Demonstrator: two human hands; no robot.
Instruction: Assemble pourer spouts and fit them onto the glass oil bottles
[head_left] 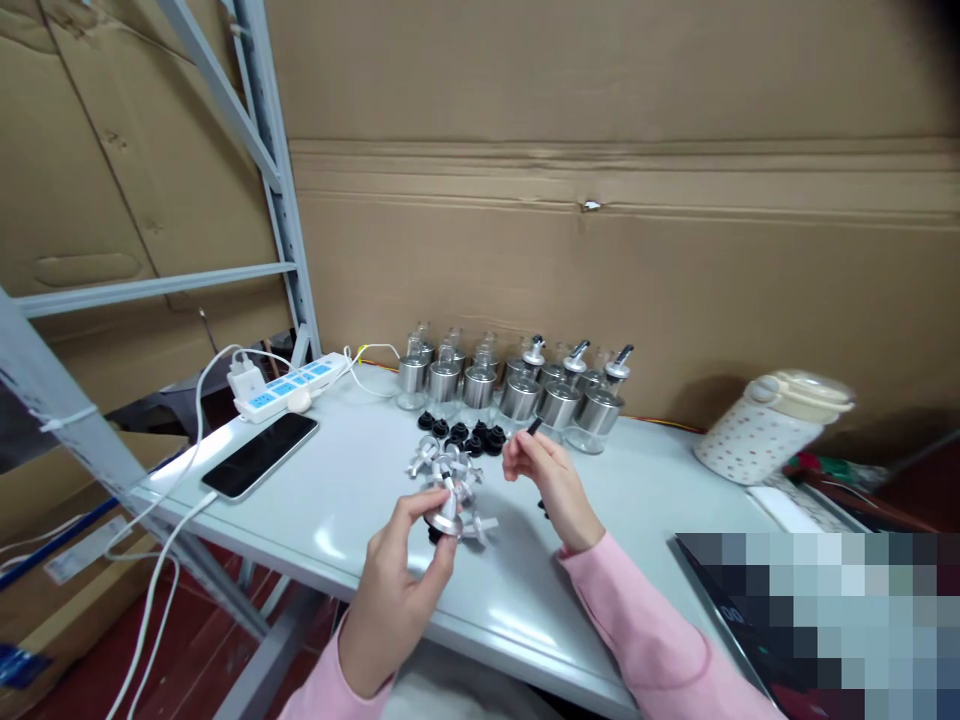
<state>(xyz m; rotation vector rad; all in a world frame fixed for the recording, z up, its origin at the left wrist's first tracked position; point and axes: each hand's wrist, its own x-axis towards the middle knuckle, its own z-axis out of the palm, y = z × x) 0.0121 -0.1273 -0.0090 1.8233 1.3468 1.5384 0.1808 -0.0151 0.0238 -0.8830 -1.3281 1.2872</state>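
Pinching a silver spout (444,518) above the table (337,480), in front of the bottles (480,385), the left hand (405,575) could drop it should its grip slacken, while the right hand (551,480) holds a small black piece (534,426).

With our left hand (405,580) we pinch a silver, round-collared metal pourer top (445,521) above the pale, glossy counter (352,480). In our right hand (551,485) we hold a small black stick-like piece (534,426). Near our hands we see a heap of silver, winged parts (454,462), a cluster of small black stoppers (493,440) and rows of clear glass bottles with silver metal sleeves (480,390), three bearing silver-and-black spouts (576,357). A black-screened phone (261,455) lies to our left, a white spotted flask (772,425) to our right.
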